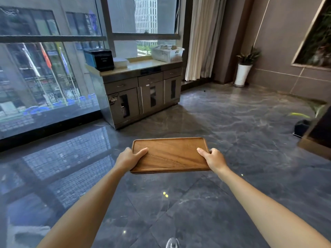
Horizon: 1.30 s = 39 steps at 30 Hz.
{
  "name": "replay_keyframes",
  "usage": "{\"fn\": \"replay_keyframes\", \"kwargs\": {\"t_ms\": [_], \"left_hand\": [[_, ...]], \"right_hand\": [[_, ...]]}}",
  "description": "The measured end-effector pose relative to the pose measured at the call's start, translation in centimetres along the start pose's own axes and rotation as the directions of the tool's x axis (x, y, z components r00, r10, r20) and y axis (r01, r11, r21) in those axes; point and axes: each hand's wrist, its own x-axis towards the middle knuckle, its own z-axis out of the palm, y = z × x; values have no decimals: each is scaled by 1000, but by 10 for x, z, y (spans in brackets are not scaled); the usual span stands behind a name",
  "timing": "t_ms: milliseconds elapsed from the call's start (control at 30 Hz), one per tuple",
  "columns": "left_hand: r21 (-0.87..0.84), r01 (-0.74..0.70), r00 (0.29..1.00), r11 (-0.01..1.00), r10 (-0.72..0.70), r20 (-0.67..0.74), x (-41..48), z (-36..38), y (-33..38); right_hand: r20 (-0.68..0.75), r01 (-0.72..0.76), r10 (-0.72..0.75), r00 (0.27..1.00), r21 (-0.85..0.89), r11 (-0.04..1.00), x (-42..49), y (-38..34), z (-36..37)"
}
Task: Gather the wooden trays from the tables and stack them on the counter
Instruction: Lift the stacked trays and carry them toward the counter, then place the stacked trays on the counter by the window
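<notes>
A rectangular wooden tray (170,154) with rounded corners is held level in front of me, above the dark marble floor. My left hand (129,158) grips its left short edge, thumb on top. My right hand (214,158) grips the right short edge the same way. A second edge line under the tray's front hints at another tray beneath, but I cannot tell. The counter (143,66), a beige top on a grey cabinet with drawers and glass-paned doors, stands ahead by the window, a few steps away.
On the counter sit a black box (101,59), a stack of white plates (120,61) and a white plastic basket (167,52). A potted plant (243,72) stands in the right corner. A dark furniture edge (317,138) juts in at right. Glass wall at left.
</notes>
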Motion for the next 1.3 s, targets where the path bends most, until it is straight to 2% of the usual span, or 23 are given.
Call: {"fn": "replay_keyframes", "kwargs": {"t_ms": [267, 433, 733, 967, 1300], "left_hand": [[-3, 16, 999, 1000, -16, -38, 223, 1, 78], [25, 28, 996, 999, -26, -87, 327, -3, 117], [73, 113, 987, 991, -104, -125, 526, -2, 142], [36, 115, 966, 993, -104, -235, 703, -34, 211], [30, 153, 953, 988, -140, -268, 938, -52, 264]], "right_hand": [[15, 20, -20, 1000, 2, 1000, 228, -73, 22], [17, 37, -37, 999, -1, 999, 342, -114, 37], [128, 21, -17, 992, -32, 999, 552, -152, 115], [220, 72, -84, 972, 61, 996, 738, -250, 143], [222, 102, -103, 970, 19, 995, 969, -324, 212]]}}
